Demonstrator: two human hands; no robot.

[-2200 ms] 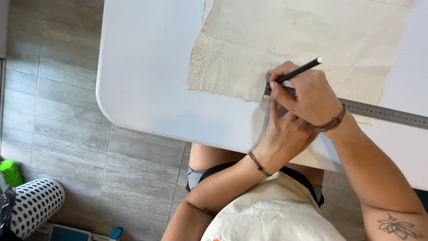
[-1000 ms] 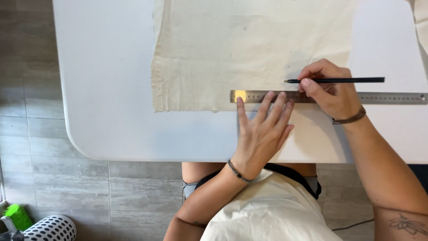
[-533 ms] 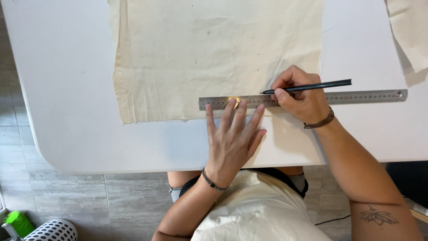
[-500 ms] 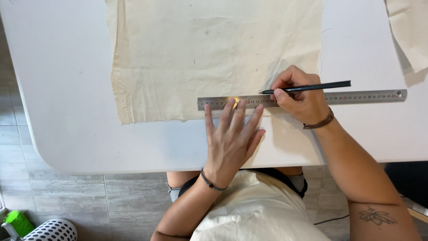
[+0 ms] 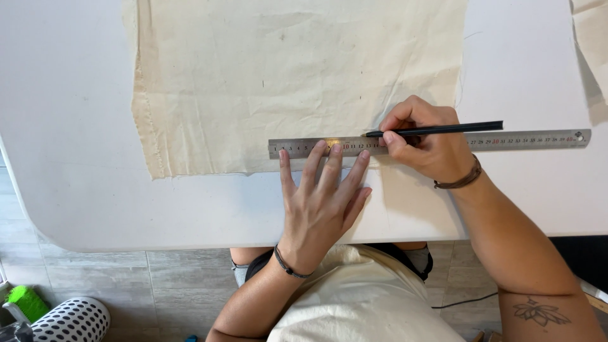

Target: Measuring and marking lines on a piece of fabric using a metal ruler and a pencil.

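Observation:
A cream, unbleached piece of cloth lies flat on a white table. A long steel ruler runs left to right across the cloth's lower part. My left hand lies flat with fingers spread, its fingertips pressing on the ruler's left part. My right hand grips a dark pencil, held almost level, its tip touching the cloth just above the ruler's upper edge.
Another scrap of cream cloth lies at the table's top right corner. Below the table's rounded front edge is grey tiled floor, with a white dotted basket and a green object at the lower left.
The view has shifted, so the cloth and ruler now sit further left and lower. My left hand went from bunched under my right hand to flat on the ruler. The pencil now meets the ruler's edge.

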